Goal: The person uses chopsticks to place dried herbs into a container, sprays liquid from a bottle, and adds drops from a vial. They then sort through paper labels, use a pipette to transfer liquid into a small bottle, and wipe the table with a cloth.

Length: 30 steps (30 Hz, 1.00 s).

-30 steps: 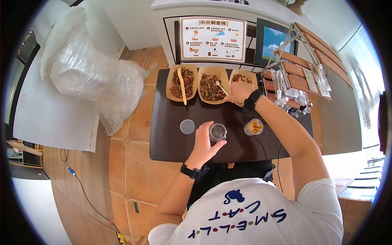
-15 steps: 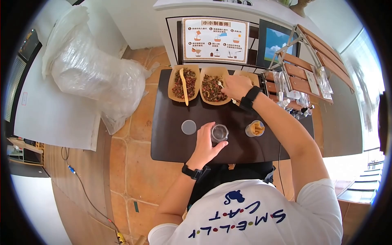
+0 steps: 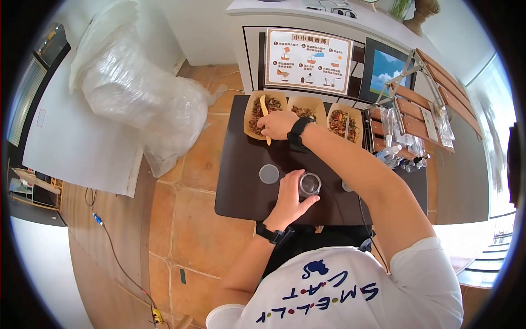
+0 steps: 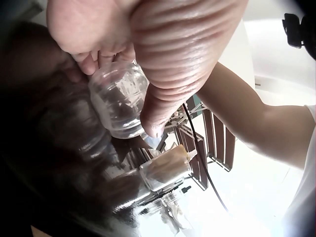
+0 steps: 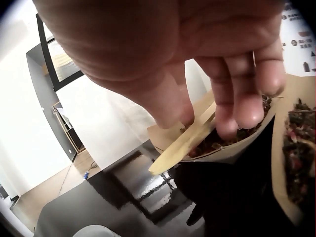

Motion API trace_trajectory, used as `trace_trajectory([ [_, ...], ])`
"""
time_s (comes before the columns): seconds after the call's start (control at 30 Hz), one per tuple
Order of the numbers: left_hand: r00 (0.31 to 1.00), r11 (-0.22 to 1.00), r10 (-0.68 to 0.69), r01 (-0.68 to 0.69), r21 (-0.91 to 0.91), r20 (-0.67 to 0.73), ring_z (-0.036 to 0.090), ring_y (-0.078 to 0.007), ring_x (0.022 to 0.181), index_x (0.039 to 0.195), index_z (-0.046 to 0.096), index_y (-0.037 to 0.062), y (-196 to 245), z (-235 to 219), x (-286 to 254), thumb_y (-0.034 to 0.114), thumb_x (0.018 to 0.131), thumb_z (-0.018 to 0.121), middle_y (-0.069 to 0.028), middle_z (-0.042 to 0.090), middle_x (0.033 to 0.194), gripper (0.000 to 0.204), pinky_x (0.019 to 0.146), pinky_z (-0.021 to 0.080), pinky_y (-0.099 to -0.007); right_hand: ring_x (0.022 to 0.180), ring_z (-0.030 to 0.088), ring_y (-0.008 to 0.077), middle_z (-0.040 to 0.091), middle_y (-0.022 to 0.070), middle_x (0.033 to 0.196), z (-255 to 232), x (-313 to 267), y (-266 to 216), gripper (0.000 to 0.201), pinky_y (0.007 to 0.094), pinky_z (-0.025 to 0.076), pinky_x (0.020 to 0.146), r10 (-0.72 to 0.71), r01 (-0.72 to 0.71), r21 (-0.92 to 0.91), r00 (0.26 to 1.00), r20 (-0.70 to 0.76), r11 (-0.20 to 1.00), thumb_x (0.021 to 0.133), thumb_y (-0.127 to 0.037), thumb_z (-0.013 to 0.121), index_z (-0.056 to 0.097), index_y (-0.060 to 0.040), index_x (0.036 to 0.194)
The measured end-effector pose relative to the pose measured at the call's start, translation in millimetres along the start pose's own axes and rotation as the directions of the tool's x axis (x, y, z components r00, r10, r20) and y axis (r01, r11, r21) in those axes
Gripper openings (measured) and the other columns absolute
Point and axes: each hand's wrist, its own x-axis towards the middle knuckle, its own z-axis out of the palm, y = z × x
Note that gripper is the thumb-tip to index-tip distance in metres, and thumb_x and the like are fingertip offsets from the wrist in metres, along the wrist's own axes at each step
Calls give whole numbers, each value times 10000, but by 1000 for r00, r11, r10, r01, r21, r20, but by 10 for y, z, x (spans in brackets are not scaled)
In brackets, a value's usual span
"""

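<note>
Jar (image 3: 310,185) on dark table (image 3: 241,192), tile floor (image 3: 203,236) below, poster (image 3: 308,60) behind; left hand (image 3: 290,198) has fingers clamped round jar. Right hand (image 3: 278,125) over spoon (image 5: 173,155) at leftmost tray (image 3: 248,118), I can't tell if its fingers pinch. Cup (image 4: 165,170) mostly hidden by right forearm (image 3: 350,164) from above, middle tray (image 3: 308,102) partly covered. Count: 3 trays, 1 jar, 1 lid (image 3: 268,174), 1 cup

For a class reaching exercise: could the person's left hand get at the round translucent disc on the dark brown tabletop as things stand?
Probably not without letting go: the left hand holds a clear round jar. Otherwise the way looks free; the disc lies beside the hand, nothing visible between them.
</note>
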Motion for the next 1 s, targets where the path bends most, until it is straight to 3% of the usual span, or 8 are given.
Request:
trace_trajectory([
  [0.07, 1000, 1000, -7, 7, 1, -6, 486, -398, 1214, 1384, 449, 3, 3, -6, -3, 252, 758, 883, -212, 522, 1321, 801, 1046, 388, -469, 1009, 672, 344, 722, 124, 1028, 17, 22, -24, 305, 480, 536, 846, 20, -19, -17, 999, 29, 1000, 911, -304, 643, 702, -151, 1168],
  [0.13, 1000, 1000, -5, 5, -9, 2, 482, -399, 1220, 1383, 449, 1, 2, -10, -6, 250, 758, 883, -209, 519, 1333, 801, 1049, 387, -470, 970, 702, 357, 740, 148, 958, 20, -3, -39, 226, 494, 548, 823, 29, -29, 1, 999, -27, 1000, 869, -310, 646, 746, -134, 970],
  [0.43, 1000, 999, 26, -26, -30, -6, 472, -400, 1233, 1382, 449, 1, -9, -22, -10, 242, 766, 879, -207, 513, 1353, 788, 1054, 387, -471, 841, 688, 368, 706, 141, 847, -167, -126, 302, 108, 490, 526, 721, 69, -50, 93, 974, -218, 994, 790, -156, 679, 648, -67, 845],
  [0.6, 1000, 999, 19, -19, -40, 3, 473, -403, 1234, 1377, 451, 4, -12, -22, -15, 238, 764, 881, -209, 515, 1352, 785, 1056, 388, -470, 692, 664, 315, 659, 124, 781, -304, -289, 530, 91, 434, 515, 652, 1, 33, 97, 943, -334, 995, 841, -66, 648, 598, -32, 908],
  [0.7, 1000, 999, 25, -25, -45, -3, 479, -400, 1231, 1374, 454, 11, -20, -27, -15, 229, 761, 882, -205, 517, 1351, 779, 1057, 388, -470, 594, 611, 212, 618, 126, 835, -490, -380, 512, 225, 377, 476, 534, 224, -162, 312, 959, -172, 936, 898, 4, 573, 496, -63, 1098],
  [0.77, 1000, 998, 29, -29, -47, -9, 482, -398, 1229, 1372, 455, 15, -20, -24, -19, 224, 759, 882, -203, 519, 1351, 776, 1058, 388, -470, 654, 629, 260, 620, 143, 854, -561, -410, 555, 302, 412, 490, 587, 223, -178, 277, 965, -140, 944, 881, 3, 578, 466, -75, 1151],
  [0.83, 1000, 998, 23, -23, -56, -6, 482, -394, 1233, 1372, 457, 21, -21, -27, -18, 217, 757, 882, -199, 519, 1354, 773, 1058, 388, -470, 909, 650, 414, 659, 220, 930, -601, -418, 567, 332, 489, 485, 732, 203, -182, 159, 970, -130, 970, 812, 51, 568, 481, -48, 1117],
  [1.0, 1000, 998, 25, -25, -62, -9, 479, -398, 1242, 1375, 454, 16, -27, -29, -21, 212, 751, 885, -201, 517, 1358, 783, 1067, 386, -465, 890, 662, 409, 679, 191, 906, -625, -457, 527, 287, 497, 490, 718, 203, -205, -15, 976, -78, 979, 831, 0, 589, 512, -75, 1098],
])
